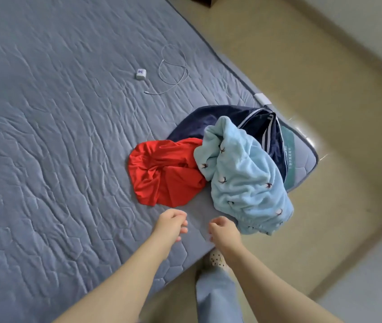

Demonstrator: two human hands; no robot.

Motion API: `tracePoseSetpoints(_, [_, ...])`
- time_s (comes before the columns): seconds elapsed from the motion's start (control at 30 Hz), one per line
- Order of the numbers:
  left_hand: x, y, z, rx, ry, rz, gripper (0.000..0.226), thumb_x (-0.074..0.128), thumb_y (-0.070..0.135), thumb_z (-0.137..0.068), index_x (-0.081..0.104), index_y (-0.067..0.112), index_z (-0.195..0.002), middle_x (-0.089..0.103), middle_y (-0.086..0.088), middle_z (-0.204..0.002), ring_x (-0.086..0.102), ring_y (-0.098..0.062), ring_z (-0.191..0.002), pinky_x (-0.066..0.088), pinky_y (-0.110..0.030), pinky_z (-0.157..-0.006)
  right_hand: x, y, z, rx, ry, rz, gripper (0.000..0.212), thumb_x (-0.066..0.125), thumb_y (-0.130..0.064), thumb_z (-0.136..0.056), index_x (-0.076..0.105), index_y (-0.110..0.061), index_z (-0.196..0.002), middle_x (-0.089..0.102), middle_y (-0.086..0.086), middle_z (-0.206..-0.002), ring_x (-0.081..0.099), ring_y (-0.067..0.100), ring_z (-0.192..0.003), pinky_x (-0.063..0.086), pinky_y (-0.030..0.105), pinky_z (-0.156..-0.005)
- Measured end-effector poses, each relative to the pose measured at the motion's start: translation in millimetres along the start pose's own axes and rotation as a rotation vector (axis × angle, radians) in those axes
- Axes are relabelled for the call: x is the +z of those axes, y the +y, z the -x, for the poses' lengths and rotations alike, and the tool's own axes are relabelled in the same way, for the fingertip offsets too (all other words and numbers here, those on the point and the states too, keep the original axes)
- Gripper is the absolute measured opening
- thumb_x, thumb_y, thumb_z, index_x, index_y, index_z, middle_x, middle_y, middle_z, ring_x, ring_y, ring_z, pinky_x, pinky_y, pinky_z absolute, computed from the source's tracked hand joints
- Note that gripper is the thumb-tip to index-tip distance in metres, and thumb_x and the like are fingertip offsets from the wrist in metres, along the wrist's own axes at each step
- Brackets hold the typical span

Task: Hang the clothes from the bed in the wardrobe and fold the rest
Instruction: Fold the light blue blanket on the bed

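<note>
The left hand (171, 223) and the right hand (223, 230) are held side by side, a little apart, low in the centre of the frame over the near edge of the bed (57, 136). The fingers of both are loosely curled and nothing is gripped in either. Just above the left hand a crumpled red garment (164, 173) is spread on the blue-grey quilted cover. To its right, touching it, a light blue fleece garment (243, 176) printed with small dark bird motifs is heaped, its lower end lying just beside the right hand at the bed's edge. Beneath and behind both, a navy garment with white stripes (208, 122) is bunched near the corner of the bed at centre right. Well apart from the pile, in the upper centre, a white charger plug (141, 74) is seen lying on the cover beside a looped white cable (173, 68). Beige floor (301, 66) fills the right side, and below the right hand a dotted sock (216, 256) and a pale blue trouser leg (215, 297) are seen.
</note>
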State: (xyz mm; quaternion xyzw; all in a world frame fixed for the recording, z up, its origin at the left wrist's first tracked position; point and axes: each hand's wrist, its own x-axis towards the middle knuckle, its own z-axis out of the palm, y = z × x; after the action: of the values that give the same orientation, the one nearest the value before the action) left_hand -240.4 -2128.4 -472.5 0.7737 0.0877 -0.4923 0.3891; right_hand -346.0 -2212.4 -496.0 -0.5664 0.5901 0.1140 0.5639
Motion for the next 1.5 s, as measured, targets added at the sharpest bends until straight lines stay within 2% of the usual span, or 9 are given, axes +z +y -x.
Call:
tracePoseSetpoints(0.2, [71.9, 15.6, -86.7, -0.046, -0.003, -0.154, 0.023, 0.039, 0.009, -0.093, 0.057, 0.021, -0.083, 0.059, 0.002, -0.078, 0.055, -0.010, -0.063, 0.039, -0.020, -0.052, -49.1, -1.0, -108.1, -0.046, 0.089, 0.244, 0.019, 0.043, -0.014, -0.087, 0.055, -0.011, -0.101, 0.058, 0.005, -0.097, 0.050, 0.019, -0.083, 0.040, 0.029, -0.068])
tracePoseSetpoints(0.4, [139.1, 0.9, -165.9, 0.092, 0.020, -0.316, 0.050, 0.053, 0.003, -0.084, 0.040, 0.016, -0.131, 0.046, -0.003, -0.125, 0.047, -0.018, -0.108, 0.042, -0.031, -0.085, -68.6, 41.0, -173.1, -0.106, 0.172, 0.315, 0.022, 0.045, -0.011, -0.082, 0.055, -0.012, -0.102, 0.058, 0.004, -0.104, 0.053, 0.025, -0.100, 0.046, 0.036, -0.080])
tracePoseSetpoints(0.5, [165.1, -0.9, -187.0, 0.022, -0.093, -0.118, 0.045, 0.062, 0.003, -0.080, 0.049, 0.011, -0.123, 0.056, -0.007, -0.116, 0.052, -0.019, -0.105, 0.045, -0.031, -0.085, -70.9, 56.0, -184.7, -0.207, 0.175, 0.306, 0.026, 0.044, -0.009, -0.082, 0.057, -0.015, -0.104, 0.060, 0.001, -0.105, 0.053, 0.022, -0.099, 0.046, 0.036, -0.082])
tracePoseSetpoints(0.63, [169.3, -2.9, -184.4, -0.113, -0.057, -0.256, 0.015, 0.058, 0.016, -0.084, 0.061, 0.005, -0.094, 0.062, -0.017, -0.090, 0.057, -0.027, -0.086, 0.044, -0.030, -0.071, -73.9, 63.7, -182.3, -0.249, 0.138, 0.317, 0.029, 0.051, -0.013, -0.081, 0.056, -0.015, -0.109, 0.059, 0.001, -0.106, 0.052, 0.023, -0.102, 0.046, 0.040, -0.085])
tracePoseSetpoints(0.83, [133.3, 0.2, -143.1, 0.009, 0.019, -0.132, 0.019, 0.054, 0.022, -0.088, 0.059, 0.016, -0.106, 0.066, -0.006, -0.100, 0.062, -0.024, -0.095, 0.051, -0.044, -0.089, -64.3, 45.4, -149.1, -0.222, -0.036, 0.383, 0.073, 0.067, -0.035, -0.073, 0.035, -0.026, -0.139, 0.039, -0.005, -0.141, 0.035, 0.022, -0.129, 0.033, 0.042, -0.104])
tracePoseSetpoints(1.13, [37.9, 6.8, -84.1, -0.046, 0.259, 0.223, 0.022, 0.053, 0.025, -0.093, 0.049, 0.015, -0.112, 0.057, 0.002, -0.085, 0.056, -0.015, -0.081, 0.045, -0.028, -0.070, -33.6, 6.2, -79.5, -0.378, -0.274, 0.475, 0.100, 0.072, -0.061, -0.063, 0.016, -0.043, -0.144, 0.027, -0.012, -0.149, 0.025, 0.016, -0.137, 0.018, 0.044, -0.111])
tracePoseSetpoints(1.33, [-49.3, 14.8, -18.7, -0.044, 0.251, 0.458, 0.023, 0.058, 0.023, -0.090, 0.050, 0.014, -0.110, 0.059, -0.004, -0.086, 0.059, -0.016, -0.075, 0.049, -0.028, -0.061, 21.6, -14.4, -4.2, -0.489, -0.151, 0.625, 0.055, 0.061, -0.026, -0.076, 0.041, -0.029, -0.127, 0.056, -0.004, -0.103, 0.054, 0.024, -0.105, 0.039, 0.038, -0.088])
tracePoseSetpoints(1.43, [-102.0, 6.5, 15.5, 0.039, 0.281, 0.421, 0.026, 0.059, 0.021, -0.088, 0.048, 0.018, -0.112, 0.061, -0.006, -0.099, 0.060, -0.020, -0.083, 0.052, -0.033, -0.069, 52.6, -32.1, 35.4, -0.524, -0.208, 0.535, 0.016, 0.059, -0.020, -0.080, 0.051, -0.018, -0.093, 0.055, -0.002, -0.076, 0.056, 0.022, -0.078, 0.041, 0.033, -0.063])
tracePoseSetpoints(1.5, [-148.2, -5.6, 42.4, 0.119, 0.355, 0.394, 0.029, 0.059, 0.020, -0.087, 0.046, 0.025, -0.113, 0.055, -0.006, -0.115, 0.056, -0.021, -0.093, 0.051, -0.037, -0.081, 78.7, -46.9, 67.8, -0.548, -0.250, 0.499, 0.018, 0.059, -0.020, -0.079, 0.049, -0.009, -0.089, 0.055, 0.002, -0.072, 0.051, 0.019, -0.070, 0.037, 0.032, -0.060])
